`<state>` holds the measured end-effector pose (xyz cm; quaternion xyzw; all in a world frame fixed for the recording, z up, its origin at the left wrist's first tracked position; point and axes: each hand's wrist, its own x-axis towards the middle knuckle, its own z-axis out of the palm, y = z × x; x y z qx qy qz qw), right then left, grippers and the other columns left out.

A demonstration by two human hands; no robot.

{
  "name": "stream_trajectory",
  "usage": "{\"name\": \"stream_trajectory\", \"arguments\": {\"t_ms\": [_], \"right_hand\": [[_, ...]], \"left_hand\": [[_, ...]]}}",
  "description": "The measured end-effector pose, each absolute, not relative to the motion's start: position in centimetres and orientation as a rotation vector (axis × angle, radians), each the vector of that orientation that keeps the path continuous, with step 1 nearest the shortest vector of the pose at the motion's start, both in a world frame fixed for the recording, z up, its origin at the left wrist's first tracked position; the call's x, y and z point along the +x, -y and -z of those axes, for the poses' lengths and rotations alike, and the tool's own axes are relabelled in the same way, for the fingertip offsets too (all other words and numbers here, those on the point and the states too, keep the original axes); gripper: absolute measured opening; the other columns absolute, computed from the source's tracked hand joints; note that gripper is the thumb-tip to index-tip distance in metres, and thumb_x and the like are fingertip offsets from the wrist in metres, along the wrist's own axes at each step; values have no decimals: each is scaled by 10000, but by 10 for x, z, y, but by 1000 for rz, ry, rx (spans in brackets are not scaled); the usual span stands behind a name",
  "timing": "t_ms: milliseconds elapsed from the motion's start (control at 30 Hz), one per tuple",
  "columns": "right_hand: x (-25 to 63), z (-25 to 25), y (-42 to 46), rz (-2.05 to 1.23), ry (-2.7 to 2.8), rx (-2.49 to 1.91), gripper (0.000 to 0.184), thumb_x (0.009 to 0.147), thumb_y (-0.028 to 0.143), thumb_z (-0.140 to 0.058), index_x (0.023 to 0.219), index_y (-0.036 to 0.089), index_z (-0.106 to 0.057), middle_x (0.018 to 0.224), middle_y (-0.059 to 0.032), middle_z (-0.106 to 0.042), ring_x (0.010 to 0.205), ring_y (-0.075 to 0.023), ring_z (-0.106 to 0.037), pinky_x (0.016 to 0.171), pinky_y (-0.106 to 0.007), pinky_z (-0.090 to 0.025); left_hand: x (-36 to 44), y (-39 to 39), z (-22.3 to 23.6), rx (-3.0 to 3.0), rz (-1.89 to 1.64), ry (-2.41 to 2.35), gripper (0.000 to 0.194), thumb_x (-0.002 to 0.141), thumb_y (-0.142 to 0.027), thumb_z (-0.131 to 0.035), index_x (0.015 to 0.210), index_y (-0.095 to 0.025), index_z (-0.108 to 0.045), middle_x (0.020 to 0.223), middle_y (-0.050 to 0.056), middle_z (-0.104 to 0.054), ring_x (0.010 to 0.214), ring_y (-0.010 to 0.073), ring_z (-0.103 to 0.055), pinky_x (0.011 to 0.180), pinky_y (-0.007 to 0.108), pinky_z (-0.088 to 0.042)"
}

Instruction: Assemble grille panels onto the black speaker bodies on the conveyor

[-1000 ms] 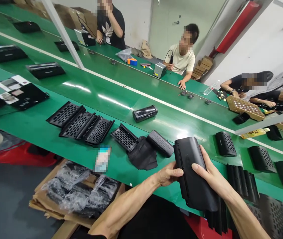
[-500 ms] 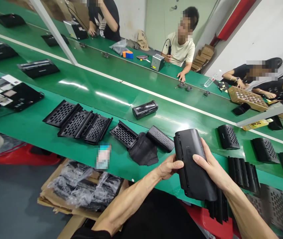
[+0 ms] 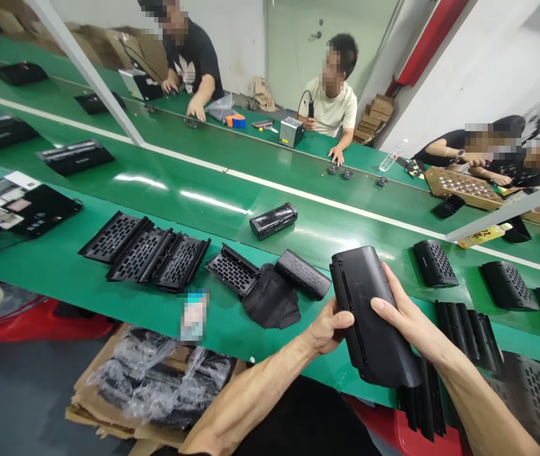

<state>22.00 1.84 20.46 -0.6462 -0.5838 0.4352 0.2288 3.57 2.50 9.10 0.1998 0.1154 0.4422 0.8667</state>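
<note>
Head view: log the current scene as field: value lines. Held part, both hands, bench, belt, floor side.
held_part: black housing, tilted, above the bench
left_hand: left hand grips its left side
right_hand: right hand grips its right side, thumb on the smooth face
bench: three perforated panels in a row; black cloth to their right
belt: dark cylindrical part
floor_side: cardboard box holding plastic-wrapped dark parts

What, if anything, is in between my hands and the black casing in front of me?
Nothing visible. Your bare left hand grips the black casing along its slotted edge, and your bare right hand grips the opposite side, both directly touching it.
</note>
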Motion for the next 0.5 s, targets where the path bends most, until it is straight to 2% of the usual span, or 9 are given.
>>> {"name": "stream_trajectory", "arguments": {"t_ms": [100,133,200,267,333,400,500], "right_hand": [[222,-202,19,-973,1532,-1671,927,921,661,-669,1699,406,-234,1770,-69,-270,1546,-452,-394,1201,-659,-421],[220,-194,33,-818,1497,-1618,991,869,623,-749,1692,410,-241,1764,-78,-267,1556,-473,-363,1169,-680,-452],[211,-172,53,-552,1424,-1574,1290,696,558,-919,1705,398,-131,1776,-105,-174,1576,-535,-264,1102,-761,-470],[198,-152,59,-484,1357,-1646,1396,625,551,-966,1712,332,-118,1761,-167,-161,1534,-562,-322,1074,-768,-485],[186,-143,51,-352,1285,-1707,1327,594,566,-982,1670,234,-279,1677,-226,-319,1446,-558,-448,1078,-752,-487],[184,-146,39,-204,1244,-1685,1184,581,574,-989,1558,171,-456,1522,-235,-507,1366,-542,-538,1086,-747,-480],[199,-163,34,-219,1274,-1637,1055,620,552,-979,1485,150,-529,1402,-233,-609,1327,-543,-584,1065,-751,-494]], "left_hand": [[35,-27,-99,415,-1071,-291,890,628,-447,-980,1400,-176,-630,1369,173,-713,1310,436,-636,1069,518,-529],[36,-29,-102,420,-1127,-314,880,617,-439,-988,1381,-178,-637,1357,169,-719,1309,436,-636,1079,531,-525],[39,-30,-107,426,-1212,-341,834,629,-441,-987,1346,-182,-649,1320,157,-733,1299,426,-642,1105,558,-509],[48,-31,-112,417,-1268,-346,804,643,-446,-984,1328,-191,-650,1296,144,-741,1289,407,-653,1138,576,-486],[58,-30,-116,408,-1308,-353,826,635,-453,-994,1340,-211,-638,1306,137,-737,1285,394,-659,1159,585,-471],[61,-34,-120,444,-1309,-343,885,603,-480,-1013,1359,-217,-635,1336,148,-725,1315,404,-639,1181,592,-449],[37,-56,-129,595,-1243,-274,961,594,-596,-990,1387,-178,-646,1399,199,-686,1406,446,-557,1225,613,-386]]}}
